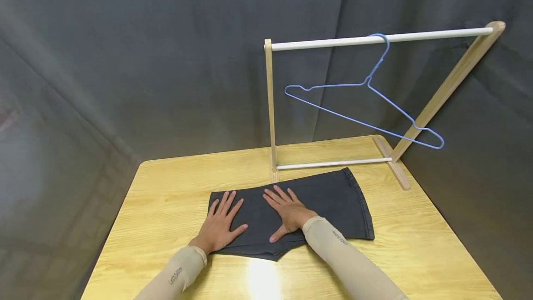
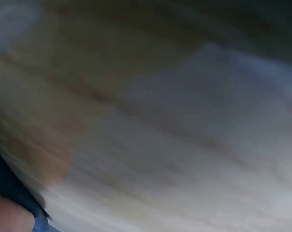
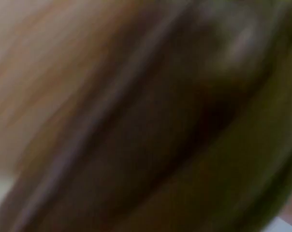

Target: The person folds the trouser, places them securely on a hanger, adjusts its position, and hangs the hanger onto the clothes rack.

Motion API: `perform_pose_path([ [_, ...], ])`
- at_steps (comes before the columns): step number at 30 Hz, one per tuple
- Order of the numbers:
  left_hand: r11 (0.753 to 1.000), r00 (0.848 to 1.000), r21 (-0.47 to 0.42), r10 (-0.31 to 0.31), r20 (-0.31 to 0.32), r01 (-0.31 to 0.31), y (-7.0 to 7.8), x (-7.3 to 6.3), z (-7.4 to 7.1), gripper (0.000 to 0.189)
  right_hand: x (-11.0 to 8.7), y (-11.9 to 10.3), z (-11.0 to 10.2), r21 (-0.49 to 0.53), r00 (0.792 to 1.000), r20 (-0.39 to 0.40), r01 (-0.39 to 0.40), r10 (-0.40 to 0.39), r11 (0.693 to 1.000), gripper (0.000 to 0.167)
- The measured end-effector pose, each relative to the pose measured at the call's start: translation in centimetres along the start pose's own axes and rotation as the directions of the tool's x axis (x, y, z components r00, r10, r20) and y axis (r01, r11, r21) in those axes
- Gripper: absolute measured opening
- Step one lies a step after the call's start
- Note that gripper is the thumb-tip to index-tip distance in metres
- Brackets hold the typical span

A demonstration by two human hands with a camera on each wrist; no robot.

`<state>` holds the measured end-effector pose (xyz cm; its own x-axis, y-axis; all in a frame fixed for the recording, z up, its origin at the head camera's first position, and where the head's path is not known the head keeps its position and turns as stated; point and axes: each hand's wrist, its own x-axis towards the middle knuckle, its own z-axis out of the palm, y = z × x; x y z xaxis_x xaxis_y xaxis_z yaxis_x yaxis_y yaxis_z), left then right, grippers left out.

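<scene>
Dark folded shorts lie flat on the wooden table, their stitched hem toward the right. My left hand rests on the left end of the cloth, fingers straight and spread. Across the middle, my right hand lies on the fabric with its fingers spread and thumb out to the side. Neither hand grips anything. In the left wrist view, part of a finger shows at the lower left beside dark cloth; the rest is blurred. The right wrist view is too blurred to make out the hand.
Behind the shorts stands a wooden rack with a white top rail and a low white bar. A blue hanger hangs from the rail. Grey curtains surround the table.
</scene>
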<state>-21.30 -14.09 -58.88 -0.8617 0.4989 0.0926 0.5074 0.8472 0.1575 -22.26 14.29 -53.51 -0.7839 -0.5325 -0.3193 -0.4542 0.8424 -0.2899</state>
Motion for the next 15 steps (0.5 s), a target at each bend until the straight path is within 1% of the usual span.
perform_pose_path([
  [3,1.000,0.999,-0.011,0.007,-0.046,-0.007,-0.4,0.0,-0.3,0.078,-2.0,3.1,-0.7,0.051,0.999,-0.023,-0.026,0.027,0.998,0.129],
  [6,1.000,0.999,-0.016,0.003,-0.053,-0.004,-0.6,-0.1,-0.5,0.077,-4.3,6.6,-1.2,0.107,0.996,-0.065,-0.058,0.065,0.993,0.127],
  [8,1.000,0.999,-0.021,0.001,-0.051,-0.002,-0.5,-0.2,-0.5,0.077,-5.7,8.8,-1.3,0.139,0.992,-0.092,-0.069,0.082,0.988,0.125],
  [10,1.000,0.999,-0.029,-0.005,-0.040,0.004,-0.5,-0.3,-0.5,0.077,-6.7,10.6,-1.3,0.160,0.989,-0.119,-0.072,0.091,0.985,0.125],
  [12,0.999,1.000,-0.033,-0.014,-0.020,0.013,-0.6,-0.3,-0.5,0.076,-7.2,11.9,-1.2,0.172,0.984,-0.136,-0.090,0.114,0.981,0.124],
  [15,0.999,1.000,-0.030,-0.024,0.002,0.024,-0.7,-0.1,-0.5,0.076,-7.8,13.1,-1.1,0.192,0.978,-0.148,-0.114,0.144,0.975,0.121],
])
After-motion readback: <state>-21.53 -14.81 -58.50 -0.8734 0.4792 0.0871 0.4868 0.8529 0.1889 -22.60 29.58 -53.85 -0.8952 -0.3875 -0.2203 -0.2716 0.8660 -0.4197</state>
